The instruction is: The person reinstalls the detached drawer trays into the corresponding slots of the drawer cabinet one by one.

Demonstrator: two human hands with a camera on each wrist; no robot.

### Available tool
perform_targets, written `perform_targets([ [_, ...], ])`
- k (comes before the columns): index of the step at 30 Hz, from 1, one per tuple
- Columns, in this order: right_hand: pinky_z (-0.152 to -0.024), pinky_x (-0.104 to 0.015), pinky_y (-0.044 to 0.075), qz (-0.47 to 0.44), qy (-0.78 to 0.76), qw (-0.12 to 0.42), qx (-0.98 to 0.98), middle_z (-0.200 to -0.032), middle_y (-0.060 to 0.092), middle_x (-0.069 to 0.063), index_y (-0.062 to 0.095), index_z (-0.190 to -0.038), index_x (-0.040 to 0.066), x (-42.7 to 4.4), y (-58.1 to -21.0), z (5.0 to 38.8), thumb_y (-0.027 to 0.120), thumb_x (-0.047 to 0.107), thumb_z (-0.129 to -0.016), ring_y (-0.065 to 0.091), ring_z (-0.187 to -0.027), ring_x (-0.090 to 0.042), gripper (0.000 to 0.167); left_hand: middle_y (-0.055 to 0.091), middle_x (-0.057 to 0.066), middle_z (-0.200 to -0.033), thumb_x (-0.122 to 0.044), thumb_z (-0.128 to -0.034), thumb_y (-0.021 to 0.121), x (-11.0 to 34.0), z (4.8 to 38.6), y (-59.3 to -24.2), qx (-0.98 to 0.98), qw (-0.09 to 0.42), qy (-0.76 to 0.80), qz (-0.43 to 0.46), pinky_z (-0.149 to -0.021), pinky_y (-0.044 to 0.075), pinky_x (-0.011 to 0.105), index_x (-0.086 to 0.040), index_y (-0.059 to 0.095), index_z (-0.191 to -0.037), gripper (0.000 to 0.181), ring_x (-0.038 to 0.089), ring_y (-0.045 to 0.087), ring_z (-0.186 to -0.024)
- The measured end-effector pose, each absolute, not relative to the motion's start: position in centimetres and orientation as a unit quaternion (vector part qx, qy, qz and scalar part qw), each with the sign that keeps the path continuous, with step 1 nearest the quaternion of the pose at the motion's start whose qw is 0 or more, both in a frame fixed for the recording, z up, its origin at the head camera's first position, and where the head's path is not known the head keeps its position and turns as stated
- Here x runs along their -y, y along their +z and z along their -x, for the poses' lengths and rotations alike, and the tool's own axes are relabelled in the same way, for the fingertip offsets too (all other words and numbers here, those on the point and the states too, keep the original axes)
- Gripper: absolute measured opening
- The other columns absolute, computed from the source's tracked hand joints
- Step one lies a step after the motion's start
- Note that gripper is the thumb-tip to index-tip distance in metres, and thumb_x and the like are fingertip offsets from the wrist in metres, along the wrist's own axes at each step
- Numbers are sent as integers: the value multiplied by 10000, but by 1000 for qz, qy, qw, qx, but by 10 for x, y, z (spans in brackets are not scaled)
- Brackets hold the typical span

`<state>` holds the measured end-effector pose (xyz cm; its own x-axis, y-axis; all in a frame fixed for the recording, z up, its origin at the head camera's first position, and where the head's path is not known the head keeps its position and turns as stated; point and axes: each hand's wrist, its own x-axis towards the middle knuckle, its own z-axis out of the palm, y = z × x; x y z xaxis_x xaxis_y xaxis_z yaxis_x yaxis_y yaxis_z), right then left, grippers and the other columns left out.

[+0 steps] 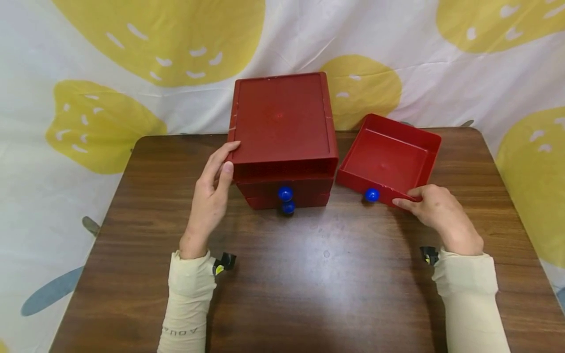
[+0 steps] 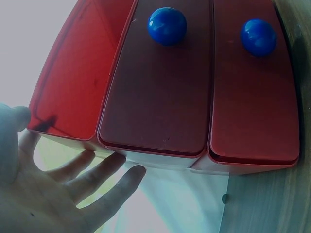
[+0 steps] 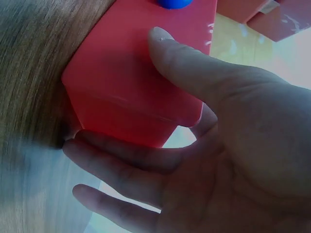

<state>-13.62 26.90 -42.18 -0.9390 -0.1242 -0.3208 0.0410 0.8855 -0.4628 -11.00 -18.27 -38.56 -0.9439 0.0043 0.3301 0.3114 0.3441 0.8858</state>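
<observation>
A red drawer cabinet [image 1: 279,117] stands at the back of the table, its top slot an open gap above two fitted drawers with blue round knobs [image 2: 166,25]. My left hand [image 1: 211,198] touches the cabinet's upper left front edge; in the left wrist view its fingers [image 2: 99,177] lie fairly straight along the side. To the right, a loose red drawer [image 1: 388,152] sits on the table with nothing inside and a blue knob [image 1: 372,195] on its front. My right hand [image 1: 441,211] grips this drawer's front right corner, thumb [image 3: 170,53] on the front face.
The brown wooden table [image 1: 326,289] carries both red pieces near its back edge. Behind hangs a white cloth [image 1: 291,29] with yellow fruit prints. The loose drawer's left corner is close to the cabinet's right side.
</observation>
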Motion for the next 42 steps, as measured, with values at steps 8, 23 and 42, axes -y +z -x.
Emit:
perform_targets([
  [8,-670,-316,432,48,-225,163,-959,-879,707,-127,759,-1176,20,-269,-422,137,716,362,-983,555,-810,-269,395,524,-122,-1528,-218,-1110,494,182,110,-386,808,136,-564,96,-1051,443,207,-369,566,-1479,405,99,583,-1232],
  [23,-680,-318,476,49,-228,130,-964,-1014,730,-201,739,-1229,0,-271,-423,129,738,319,-969,588,-842,-297,411,518,-113,-1540,-209,-1110,491,180,109,-384,806,142,-565,100,-1113,421,215,-343,569,-1483,404,97,518,-1363],
  [42,-757,-514,515,86,-237,42,-967,-1022,623,-285,738,-1214,-44,-257,-424,109,785,216,-929,607,-863,-406,388,521,-94,-1537,-216,-1115,478,182,105,-384,797,143,-577,105,-1107,437,213,-320,571,-1484,394,107,527,-1360],
])
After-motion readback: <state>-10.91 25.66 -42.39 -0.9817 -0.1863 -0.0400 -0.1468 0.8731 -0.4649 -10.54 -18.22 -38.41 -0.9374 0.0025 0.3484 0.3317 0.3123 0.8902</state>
